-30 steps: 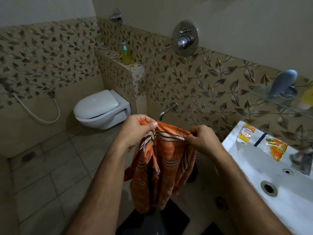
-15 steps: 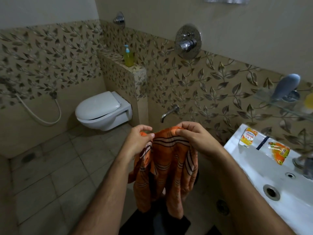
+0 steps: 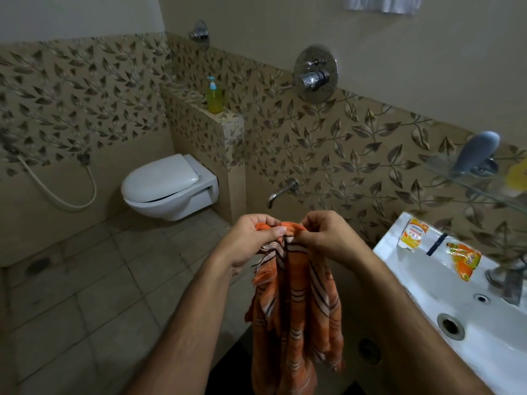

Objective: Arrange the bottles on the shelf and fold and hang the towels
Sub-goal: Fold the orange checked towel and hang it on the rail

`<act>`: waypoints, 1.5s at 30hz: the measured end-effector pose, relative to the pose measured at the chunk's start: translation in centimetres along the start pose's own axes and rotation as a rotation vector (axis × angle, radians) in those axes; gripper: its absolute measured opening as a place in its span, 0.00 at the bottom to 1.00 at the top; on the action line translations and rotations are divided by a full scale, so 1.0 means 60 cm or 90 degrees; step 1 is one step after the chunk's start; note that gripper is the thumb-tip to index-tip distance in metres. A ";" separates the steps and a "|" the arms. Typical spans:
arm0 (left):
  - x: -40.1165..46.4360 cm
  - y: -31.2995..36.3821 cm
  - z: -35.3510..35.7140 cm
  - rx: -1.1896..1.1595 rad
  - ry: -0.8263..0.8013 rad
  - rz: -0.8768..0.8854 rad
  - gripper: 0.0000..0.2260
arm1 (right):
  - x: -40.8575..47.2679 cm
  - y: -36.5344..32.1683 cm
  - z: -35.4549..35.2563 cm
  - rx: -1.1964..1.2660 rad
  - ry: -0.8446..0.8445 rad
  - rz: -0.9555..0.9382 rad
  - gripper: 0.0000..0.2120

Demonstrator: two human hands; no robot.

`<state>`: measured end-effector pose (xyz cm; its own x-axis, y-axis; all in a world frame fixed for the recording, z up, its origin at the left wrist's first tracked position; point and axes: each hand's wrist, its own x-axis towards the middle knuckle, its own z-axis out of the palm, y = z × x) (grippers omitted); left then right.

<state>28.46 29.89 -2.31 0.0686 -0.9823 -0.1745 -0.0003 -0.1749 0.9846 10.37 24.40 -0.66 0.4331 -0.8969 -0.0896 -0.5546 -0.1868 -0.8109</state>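
Towel pinched by both hands' fingers

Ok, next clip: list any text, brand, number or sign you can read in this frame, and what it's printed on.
"Centrum": appears to read so on the white-and-orange sachet on the sink rim; its smaller print is too small to read.
Orange sachet beside it: printing blurred, unreadable.
Green pump bottle on the ledge: no readable label.
Orange striped towel, held by both hands: no text.
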 end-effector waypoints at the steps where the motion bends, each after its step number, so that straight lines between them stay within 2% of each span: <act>1: -0.003 0.009 0.002 -0.004 -0.017 0.006 0.03 | 0.004 0.010 -0.001 -0.037 0.035 0.013 0.06; 4: -0.009 0.031 0.003 0.004 -0.062 0.022 0.04 | 0.012 0.036 -0.006 -0.093 0.130 0.028 0.08; 7: -0.014 0.042 -0.003 0.021 -0.085 0.028 0.04 | 0.017 0.051 -0.005 -0.078 0.155 0.040 0.09; 11: -0.009 0.047 -0.019 0.027 -0.039 0.022 0.03 | 0.016 0.064 -0.010 0.163 0.039 0.013 0.12; 15: 0.002 0.048 -0.036 0.075 0.020 0.020 0.03 | 0.010 0.057 -0.021 0.231 -0.150 -0.023 0.16; 17: 0.006 0.048 -0.043 0.108 0.050 0.022 0.02 | 0.007 0.050 -0.025 0.256 -0.199 -0.028 0.17; 19: 0.009 0.047 -0.051 0.133 0.090 0.026 0.02 | 0.007 0.046 -0.026 0.244 -0.189 -0.026 0.19; 21: 0.012 0.047 -0.061 0.152 0.123 0.031 0.02 | 0.008 0.046 -0.028 0.208 -0.136 -0.026 0.21; 23: 0.012 0.047 -0.066 0.162 0.156 0.035 0.02 | 0.008 0.046 -0.033 0.190 -0.108 -0.029 0.18; 29: 0.014 0.040 -0.064 0.199 0.203 0.028 0.01 | -0.002 0.026 -0.035 0.303 -0.145 -0.058 0.17; 32: 0.022 0.026 -0.063 0.179 0.193 0.000 0.03 | 0.000 0.016 -0.030 0.370 -0.115 -0.071 0.19; 38: 0.022 -0.021 -0.048 0.172 0.134 -0.063 0.01 | 0.006 0.013 -0.015 0.398 -0.073 -0.055 0.11; 45: 0.008 -0.026 -0.012 0.117 0.014 -0.004 0.11 | 0.002 0.018 -0.013 0.369 -0.077 -0.049 0.06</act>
<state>29.19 29.74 -3.93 0.0909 -0.9797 -0.1788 -0.1819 -0.1928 0.9642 9.25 23.75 -1.10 0.5539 -0.8307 -0.0558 -0.0545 0.0308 -0.9980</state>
